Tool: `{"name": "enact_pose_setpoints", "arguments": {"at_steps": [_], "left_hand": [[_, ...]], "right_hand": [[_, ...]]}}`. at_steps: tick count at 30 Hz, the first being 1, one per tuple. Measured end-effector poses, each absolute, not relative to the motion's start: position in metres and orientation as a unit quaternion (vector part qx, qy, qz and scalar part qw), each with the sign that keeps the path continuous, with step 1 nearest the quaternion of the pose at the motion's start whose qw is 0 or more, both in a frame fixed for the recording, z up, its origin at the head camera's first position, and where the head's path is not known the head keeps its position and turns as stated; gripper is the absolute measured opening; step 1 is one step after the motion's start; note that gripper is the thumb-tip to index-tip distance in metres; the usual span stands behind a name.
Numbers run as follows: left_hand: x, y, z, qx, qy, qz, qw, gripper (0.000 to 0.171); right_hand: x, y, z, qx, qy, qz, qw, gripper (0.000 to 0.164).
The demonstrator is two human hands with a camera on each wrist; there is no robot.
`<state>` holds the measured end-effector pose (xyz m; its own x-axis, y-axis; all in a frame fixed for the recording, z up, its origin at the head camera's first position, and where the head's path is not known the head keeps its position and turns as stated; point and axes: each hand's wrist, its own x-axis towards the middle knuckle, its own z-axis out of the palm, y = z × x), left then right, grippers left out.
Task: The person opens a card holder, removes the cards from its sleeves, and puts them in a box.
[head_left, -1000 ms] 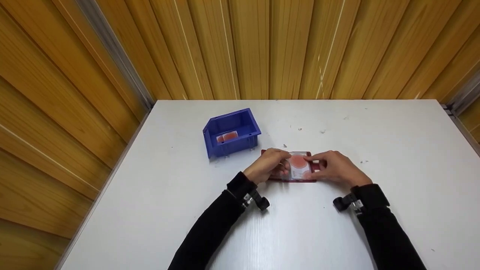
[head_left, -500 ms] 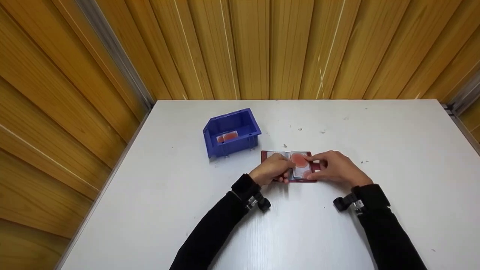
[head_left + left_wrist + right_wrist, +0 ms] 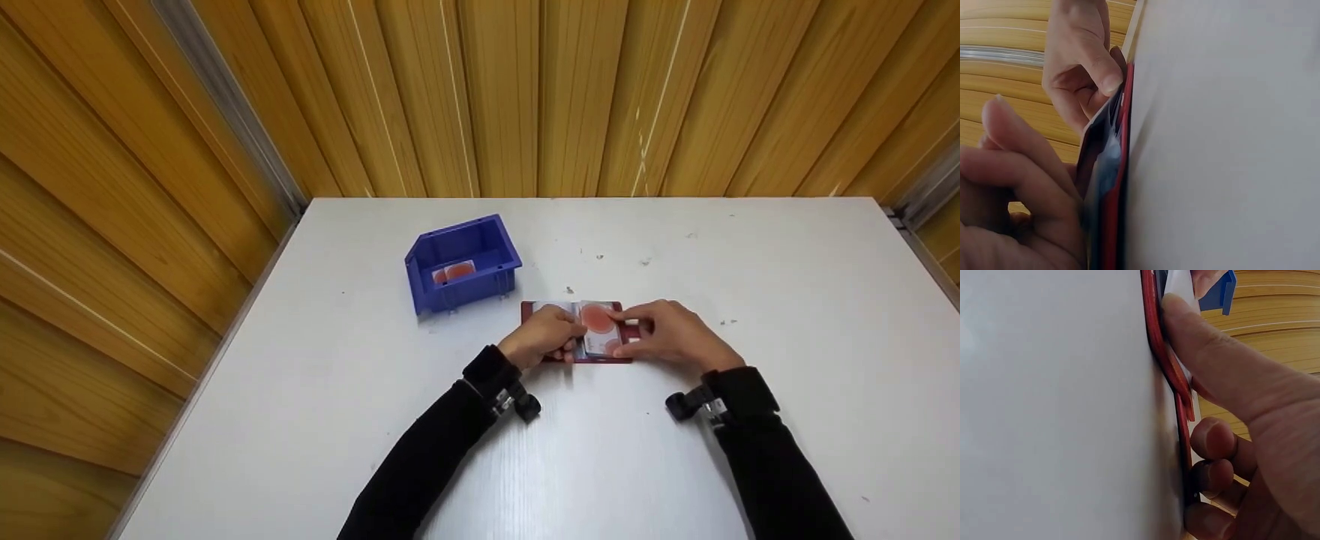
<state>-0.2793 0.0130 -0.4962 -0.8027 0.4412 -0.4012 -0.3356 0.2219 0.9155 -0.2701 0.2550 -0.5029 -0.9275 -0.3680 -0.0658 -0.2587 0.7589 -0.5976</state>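
Note:
A red card holder (image 3: 527, 309) with clear sleeves lies opened out on the table in the head view. Over its right half is a white card (image 3: 598, 319) printed with red circles. My left hand (image 3: 543, 335) is over the left half, its curled fingers and thumb pinching the sleeves at the card's left edge; the fingertips are partly hidden. From the right, my right hand (image 3: 669, 335) pinches the card's right edge between thumb and fingers. In the right wrist view, the thumb (image 3: 1213, 354) lies along the holder's red edge (image 3: 1154, 326). The left wrist view shows the sleeves (image 3: 1109, 163) standing apart.
A blue bin (image 3: 480, 283) stands behind and left of the card holder, with cards (image 3: 459, 271) of the same print inside. Small marks and scraps dot the white table (image 3: 300, 390). A yellow wooden wall (image 3: 502, 97) rises along the table's back.
My left hand has shifted slightly right and down, its thumb now at the card's left edge, uncovering the holder's upper left part. The card sits slightly tilted; my right hand has hardly moved.

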Motion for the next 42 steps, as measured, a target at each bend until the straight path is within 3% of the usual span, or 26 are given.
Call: {"name": "enact_pose_setpoints", "arguments": {"at_steps": [17, 33, 42], "left_hand": [[-0.283, -0.010, -0.485, 0.069, 0.769, 0.574, 0.275, 0.030], [-0.297, -0.051, -0.432, 0.059, 0.786, 0.595, 0.156, 0.018], [-0.320, -0.093, -0.419, -0.031, 0.801, 0.598, 0.009, 0.017]], "right_hand": [[-0.271, 0.255, -0.503, -0.156, 0.933, -0.304, 0.114, 0.065], [-0.270, 0.254, -0.502, -0.141, 0.930, -0.317, 0.120, 0.068], [-0.272, 0.253, -0.503, -0.141, 0.933, -0.311, 0.113, 0.069]]}}
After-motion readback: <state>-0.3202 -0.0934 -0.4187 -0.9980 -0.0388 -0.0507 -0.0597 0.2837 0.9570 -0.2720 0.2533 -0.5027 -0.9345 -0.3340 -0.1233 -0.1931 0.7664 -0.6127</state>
